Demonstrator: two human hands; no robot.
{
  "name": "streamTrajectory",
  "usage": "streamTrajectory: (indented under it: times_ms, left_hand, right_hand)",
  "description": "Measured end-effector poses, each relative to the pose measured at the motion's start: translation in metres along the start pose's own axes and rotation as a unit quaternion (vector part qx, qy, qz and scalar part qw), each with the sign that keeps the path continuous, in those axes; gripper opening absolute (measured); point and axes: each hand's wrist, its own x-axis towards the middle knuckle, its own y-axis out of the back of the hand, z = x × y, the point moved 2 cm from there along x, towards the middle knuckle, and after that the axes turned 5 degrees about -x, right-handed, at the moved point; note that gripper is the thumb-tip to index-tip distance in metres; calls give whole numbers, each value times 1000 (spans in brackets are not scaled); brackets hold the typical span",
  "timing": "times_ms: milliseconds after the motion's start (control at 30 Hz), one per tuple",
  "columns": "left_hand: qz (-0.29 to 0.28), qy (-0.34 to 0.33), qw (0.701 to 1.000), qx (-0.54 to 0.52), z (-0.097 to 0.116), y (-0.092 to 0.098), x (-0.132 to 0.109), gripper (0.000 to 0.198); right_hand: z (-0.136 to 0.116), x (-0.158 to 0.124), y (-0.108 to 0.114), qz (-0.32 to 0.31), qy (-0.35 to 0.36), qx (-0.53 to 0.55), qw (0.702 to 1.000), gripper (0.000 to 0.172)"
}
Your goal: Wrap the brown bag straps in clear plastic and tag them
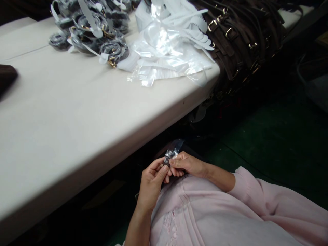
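Observation:
Low over my lap, below the table's edge, both hands meet at a clear plastic bag (172, 152) with something dark inside, perhaps a coiled strap; most of it is hidden by my fingers. My left hand (153, 175) pinches its near left side between thumb and fingers. From the right, my right hand (189, 164) grips the same bag with the thumb on top and the fingers curled under. The bag's loose end sticks up beyond my fingertips.
On the white table (77, 112) lie a heap of plastic-wrapped coiled dark straps (89, 30), a stack of clear bags (169, 51) with white strips (191, 22), and many brown straps with gold buckles (238, 37) draping over the edge. A dark brown object (7, 79) sits far left.

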Motion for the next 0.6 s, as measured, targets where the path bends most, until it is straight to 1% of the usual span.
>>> streamTrajectory:
  times_ms: [33,100,200,267,333,400,433,467,500,533,567,600]
  left_hand:
    - [13,-16,1000,12,-1,-1,-1,29]
    - [42,-53,997,49,0,-2,-2,25]
    - [79,-95,986,109,2,-3,-5,23]
    - [97,-111,979,137,4,-4,-6,23]
    - [113,-124,973,156,5,-3,-7,23]
    - [123,-135,969,166,6,-3,-7,23]
    - [124,-137,968,167,7,-3,-7,23]
    - [124,-138,969,166,7,-4,-7,22]
    - [121,-137,969,165,7,-6,-7,21]
    - [116,-134,971,162,7,-7,-7,20]
    - [112,-132,972,159,7,-9,-7,19]
    - [109,-129,973,157,6,-10,-7,18]
  right_hand:
    - [-1,1,1,7,-2,-12,1000,54]
    - [-3,3,2,41,0,-34,999,52]
    - [-6,3,4,131,21,-31,991,46]
    - [-7,-1,4,206,53,-36,976,43]
    - [-9,-9,2,292,111,-100,945,36]
    - [-14,-18,-3,351,195,-212,891,27]
    - [-18,-22,-7,362,239,-270,859,21]
    - [-21,-25,-11,361,279,-322,829,15]
    - [-24,-27,-15,354,311,-363,804,14]
    - [-26,-27,-18,345,333,-393,785,16]
    - [-28,-26,-20,337,345,-413,773,20]
    - [-30,-24,-21,331,350,-424,767,23]
